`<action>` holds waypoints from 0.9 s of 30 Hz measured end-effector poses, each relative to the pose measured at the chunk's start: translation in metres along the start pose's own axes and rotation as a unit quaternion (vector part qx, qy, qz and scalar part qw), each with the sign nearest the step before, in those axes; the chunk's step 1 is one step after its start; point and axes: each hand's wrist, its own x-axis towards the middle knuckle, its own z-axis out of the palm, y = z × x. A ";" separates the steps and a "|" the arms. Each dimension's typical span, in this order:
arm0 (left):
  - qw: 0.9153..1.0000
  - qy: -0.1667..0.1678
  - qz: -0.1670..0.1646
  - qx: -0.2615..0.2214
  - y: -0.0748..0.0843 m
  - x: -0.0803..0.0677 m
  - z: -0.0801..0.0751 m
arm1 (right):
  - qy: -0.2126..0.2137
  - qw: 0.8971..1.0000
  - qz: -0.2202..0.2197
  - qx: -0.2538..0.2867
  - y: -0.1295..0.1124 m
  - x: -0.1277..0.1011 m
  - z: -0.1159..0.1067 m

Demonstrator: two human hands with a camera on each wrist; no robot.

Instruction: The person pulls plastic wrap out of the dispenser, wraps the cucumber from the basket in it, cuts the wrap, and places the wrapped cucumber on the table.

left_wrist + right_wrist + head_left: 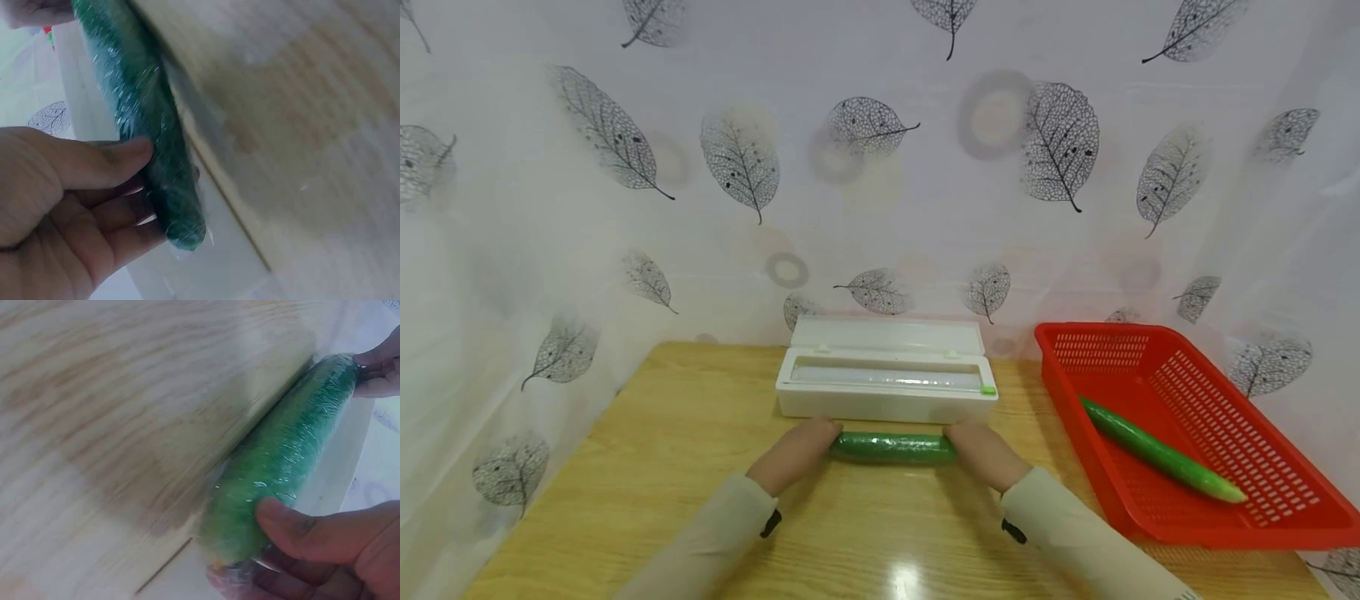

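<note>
Wooden tabletop (850,517), wrapped cucumber (893,448) crosswise, left-to-right

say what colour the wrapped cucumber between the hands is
The wrapped cucumber is green, paler near the right hand; it shows best in the right wrist view.

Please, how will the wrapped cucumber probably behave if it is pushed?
The wrapped cucumber would probably roll, since its body is long and rounded. It seems stiff, being straight between the left hand and right hand. Its glossy plastic film may feel slippery.
</note>
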 end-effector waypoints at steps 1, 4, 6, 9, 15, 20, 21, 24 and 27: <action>1.000 0.006 0.004 0.006 -0.001 0.000 0.002 | 0.002 1.000 0.002 0.001 0.000 0.001 0.001; 1.000 0.001 -0.009 0.009 -0.001 0.001 0.006 | 0.010 1.000 0.002 -0.007 0.000 0.002 0.003; 1.000 -0.010 -0.030 -0.001 0.000 0.003 0.007 | 0.018 1.000 0.001 -0.013 0.000 0.002 0.004; 0.998 -0.021 -0.053 -0.030 0.000 0.005 0.008 | 0.040 0.997 -0.016 -0.063 0.003 0.002 0.006; 0.997 -0.026 -0.040 -0.064 -0.001 0.000 0.002 | 0.053 0.993 -0.020 -0.099 0.004 0.002 0.007; 0.997 -0.048 -0.022 -0.061 -0.002 -0.003 -0.004 | 0.047 0.999 0.015 -0.019 0.004 -0.001 0.004; 0.997 -0.052 -0.022 -0.058 -0.002 -0.003 -0.004 | 0.044 0.999 0.022 -0.007 0.005 -0.002 0.004; 0.996 -0.067 -0.031 -0.056 -0.003 -0.003 -0.003 | 0.031 0.999 0.032 0.008 0.005 -0.002 0.003; 0.995 -0.075 -0.035 -0.059 -0.003 -0.002 -0.001 | 0.012 0.999 0.036 0.015 0.006 -0.002 0.002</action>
